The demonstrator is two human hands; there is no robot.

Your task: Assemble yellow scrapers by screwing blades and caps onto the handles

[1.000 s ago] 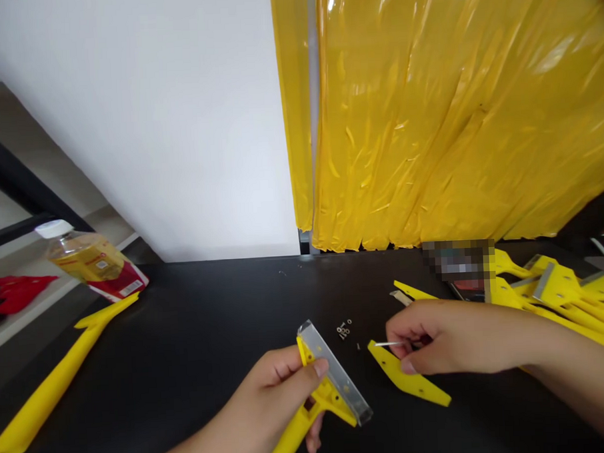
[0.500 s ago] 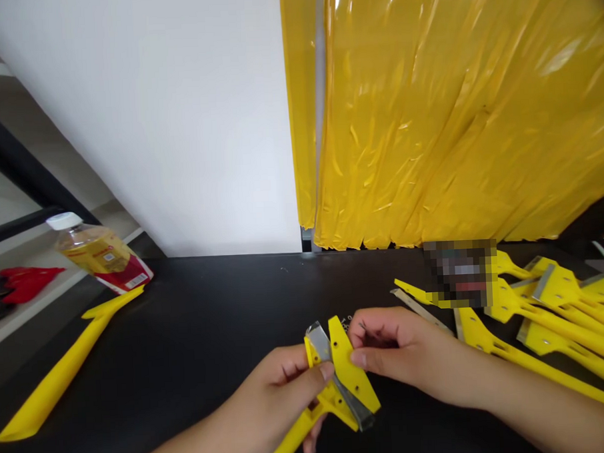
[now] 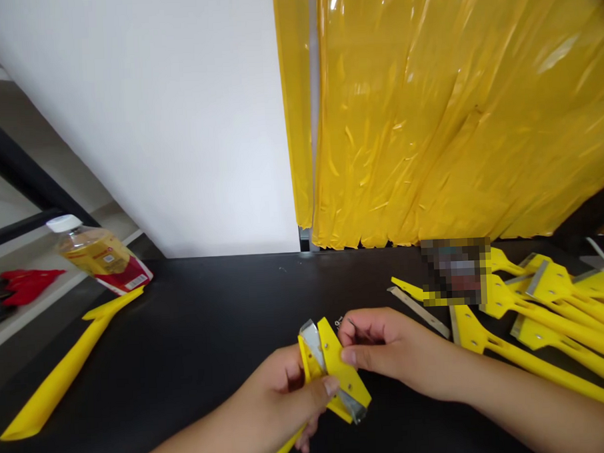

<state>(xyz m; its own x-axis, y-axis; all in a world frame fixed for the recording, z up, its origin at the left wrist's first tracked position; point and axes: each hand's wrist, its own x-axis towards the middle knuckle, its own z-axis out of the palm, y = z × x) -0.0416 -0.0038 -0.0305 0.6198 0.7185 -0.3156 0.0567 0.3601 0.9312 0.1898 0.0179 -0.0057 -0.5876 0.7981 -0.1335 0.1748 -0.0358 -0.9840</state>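
My left hand (image 3: 277, 401) is closed around the head of a yellow scraper, whose handle (image 3: 283, 452) slants down to the bottom edge. A metal blade (image 3: 311, 339) lies across that head, with its lower end sticking out. My right hand (image 3: 387, 346) pinches a yellow cover plate (image 3: 333, 352) with small holes between thumb and fingers. The plate overlaps the blade, and my left thumb presses on its near edge. Small metal screws (image 3: 339, 323) lie on the table just behind my right fingers, partly hidden.
Several yellow scrapers (image 3: 549, 279) are heaped on the right of the black table (image 3: 211, 324). Near them lie a loose blade (image 3: 420, 311), a yellow plate (image 3: 407, 287) and a blurred-out object (image 3: 457, 270). On the left are a yellow handle (image 3: 58, 377) and a bottle (image 3: 103, 255).
The cover plate has moved left and closer over the blade and scraper head. Both hands have shifted slightly left, with the left thumb now against the plate.
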